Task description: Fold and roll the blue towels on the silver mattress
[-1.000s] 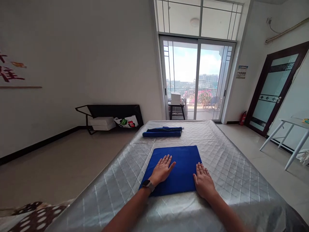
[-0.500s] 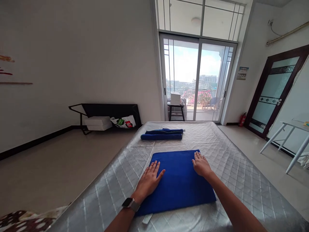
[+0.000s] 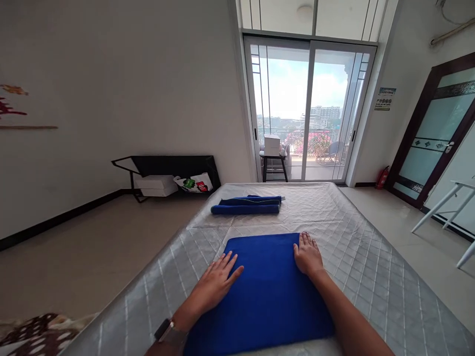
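Observation:
A blue cloth [image 3: 267, 291], folded into a flat rectangle, lies on the silver-grey quilted mattress [image 3: 356, 257]. My left hand [image 3: 217, 279] rests on its left edge, fingers stretched and thumb apart, with a watch [image 3: 165, 330] on the wrist. At the far right corner my right hand [image 3: 308, 252] lies flat, its fingers pointing away from me along the edge. Neither hand grasps anything. Farther back on the mattress sits a rolled or folded blue cloth [image 3: 247, 205] with a small pale tag at its right end.
Against the left wall stands a black frame [image 3: 174, 165] with white boxes [image 3: 158, 185] and a printed bag [image 3: 195, 183]. Beyond the mattress are sliding glass doors [image 3: 282, 99]. A white-legged table [image 3: 438, 212], a fire extinguisher [image 3: 382, 177] and a dark-framed door [image 3: 426, 123] are on the right.
The view has shifted slightly, and the folded cloth appears larger and lower. My left hand has slid a little left and toward me; my right hand stays near the far right corner.

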Motion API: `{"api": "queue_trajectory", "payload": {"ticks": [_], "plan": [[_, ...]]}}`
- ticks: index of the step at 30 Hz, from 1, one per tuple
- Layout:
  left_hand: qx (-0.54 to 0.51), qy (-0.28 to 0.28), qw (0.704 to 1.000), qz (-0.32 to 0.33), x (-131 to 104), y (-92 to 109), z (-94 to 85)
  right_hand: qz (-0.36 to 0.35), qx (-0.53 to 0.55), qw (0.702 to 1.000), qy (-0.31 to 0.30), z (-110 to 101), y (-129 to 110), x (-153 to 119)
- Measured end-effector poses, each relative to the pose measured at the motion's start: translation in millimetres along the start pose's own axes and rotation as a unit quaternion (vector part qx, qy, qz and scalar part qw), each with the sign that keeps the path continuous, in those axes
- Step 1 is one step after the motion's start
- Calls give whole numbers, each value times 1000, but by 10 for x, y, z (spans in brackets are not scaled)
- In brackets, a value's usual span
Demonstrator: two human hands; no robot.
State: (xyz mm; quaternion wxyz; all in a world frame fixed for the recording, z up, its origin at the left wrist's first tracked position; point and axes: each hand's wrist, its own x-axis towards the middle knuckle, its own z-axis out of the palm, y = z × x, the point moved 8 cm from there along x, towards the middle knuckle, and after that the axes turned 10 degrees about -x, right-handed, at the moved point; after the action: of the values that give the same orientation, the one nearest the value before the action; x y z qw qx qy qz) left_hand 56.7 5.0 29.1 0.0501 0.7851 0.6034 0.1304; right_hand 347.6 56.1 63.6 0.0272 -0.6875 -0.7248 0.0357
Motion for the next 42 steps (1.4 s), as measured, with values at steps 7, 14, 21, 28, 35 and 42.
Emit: {"api": "queue_trajectory", "payload": {"ticks": [7,14,21,28,35,42], "plan": [[-40,21,990,133,664,1411,71,-8,4,1000,18,-16,3,-12],[-57,23,991,119,1043,1737,377,-19,-11,1000,9,5,13,-3],[-11,10,1000,-17,685,305,138,-4,9,1000,4,1,9,5],[-18,14,997,-79,564,-310,99,1,-6,1000,-11,-15,19,13],[-25,23,997,-72,589,-130,33,3,-27,1000,-15,-68,3,-3],[-26,19,997,-68,561,-40,-71,10,-55,998,-11,-132,35,-110]]}}
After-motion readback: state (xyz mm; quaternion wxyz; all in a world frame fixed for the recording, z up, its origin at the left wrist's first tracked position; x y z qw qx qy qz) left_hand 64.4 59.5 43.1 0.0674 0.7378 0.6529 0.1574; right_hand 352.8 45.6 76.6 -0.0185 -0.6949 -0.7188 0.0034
